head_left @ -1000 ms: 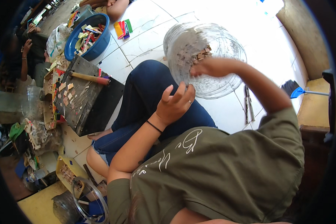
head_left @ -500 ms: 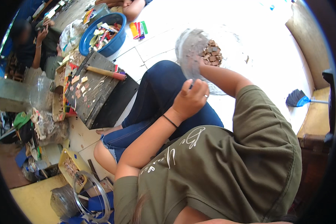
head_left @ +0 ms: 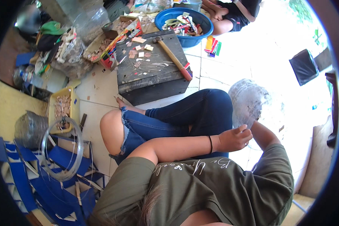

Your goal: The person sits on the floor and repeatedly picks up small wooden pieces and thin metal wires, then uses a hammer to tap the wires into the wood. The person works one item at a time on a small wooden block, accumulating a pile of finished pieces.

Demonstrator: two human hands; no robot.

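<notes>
My right hand (head_left: 254,123) reaches to the clear plastic tub (head_left: 240,101), which stands on the tiled surface (head_left: 211,71) just beyond my knee, toward that surface's right edge; plastic and glare hide those fingers, so I can't tell their grip. My left hand (head_left: 235,140) hangs near the tub, fingers curled; whether they pinch anything I can't tell. The tub looks light, thin and slick, likely to flex or crack if squeezed: best held by its rim, with spread fingers.

white script lettering (head_left: 202,168) runs across the front of the olive-green shirt (head_left: 214,190).
</notes>
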